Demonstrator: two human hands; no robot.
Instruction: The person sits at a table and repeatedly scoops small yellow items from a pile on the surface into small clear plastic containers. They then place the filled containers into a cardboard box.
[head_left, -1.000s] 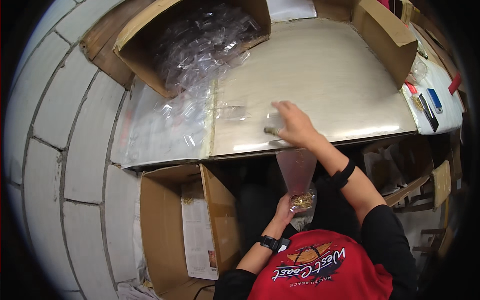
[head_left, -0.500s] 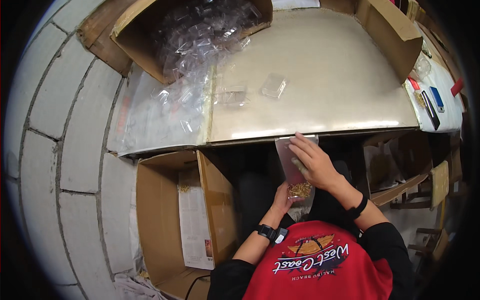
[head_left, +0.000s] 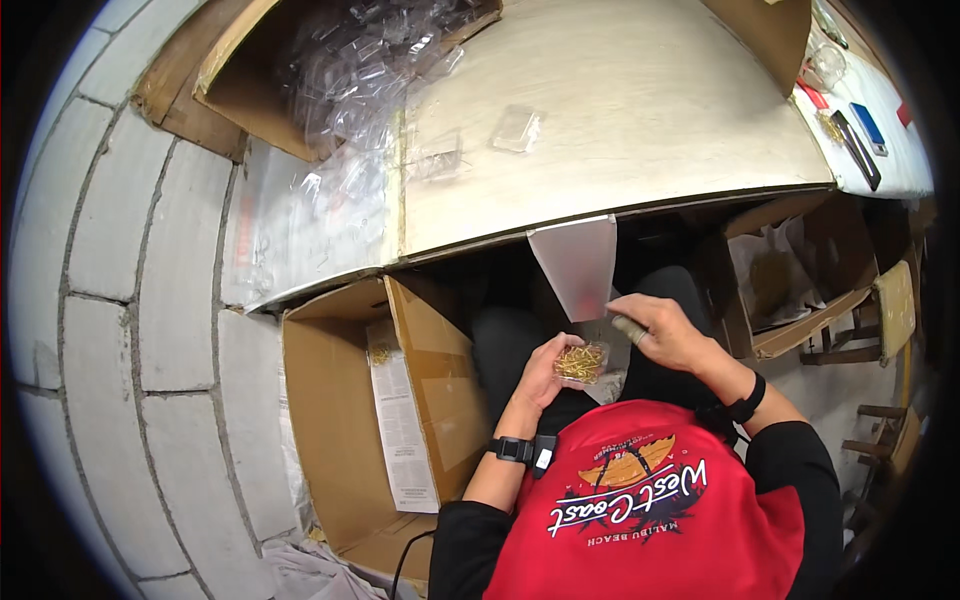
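Observation:
Above my lap, my left hand (head_left: 543, 374) grips a small clear plastic box (head_left: 580, 364) by its side. Thin gold-coloured metal pieces, like screws or pins, fill the box. Just right of it, my right hand (head_left: 668, 332) is raised with its fingers bent and drawn together; whether anything is between them is hidden. A greyish cover sits on one of its digits. A whitish translucent chute (head_left: 577, 262) slopes down from the table edge toward the box, its lower end near my right fingertips.
Two clear plastic boxes (head_left: 518, 130) lie on the pale tabletop (head_left: 620, 100). A cardboard carton (head_left: 235, 95) spills many more at the far left. Below stand an open carton (head_left: 330, 400) on the left and another (head_left: 770, 335) on the right. A blue object (head_left: 868, 130) lies far right.
My right hand has come down off the chute, leaving its surface uncovered. My left hand has shifted slightly left and up with the filled box, now away from the chute. The view has tilted.

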